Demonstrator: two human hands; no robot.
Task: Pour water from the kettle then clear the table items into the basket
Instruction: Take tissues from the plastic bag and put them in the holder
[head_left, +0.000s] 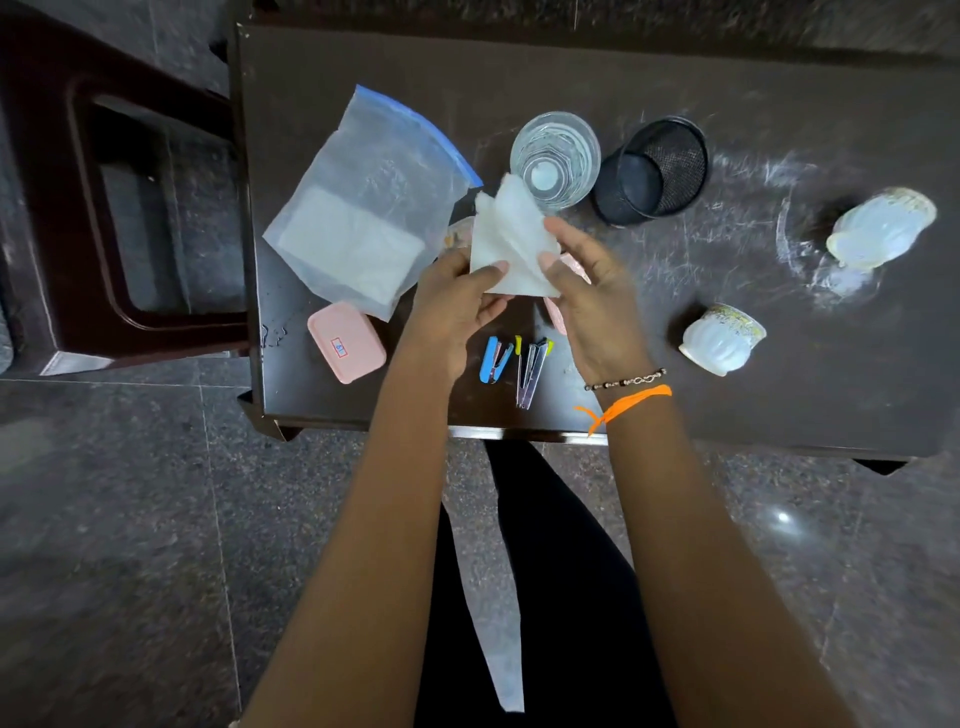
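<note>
Both hands hold a white folded tissue (506, 234) above the dark table (727, 395). My left hand (457, 299) pinches its lower left edge. My right hand (587, 291) pinches its right side with thumb and fingers. Behind the tissue stands a clear glass (555, 158) with water in it. A black mesh cup (652, 171) leans beside the glass. A pink container is partly hidden under my hands (555, 314). No kettle or basket shows in view.
A zip bag (363, 208) with a white pad lies at the table's left, a pink lid (345, 340) below it. A blue stapler (496, 358) and clips (532, 369) lie near the front edge. Two white cups (719, 340) (878, 228) lie at right. A dark chair (119, 208) stands left.
</note>
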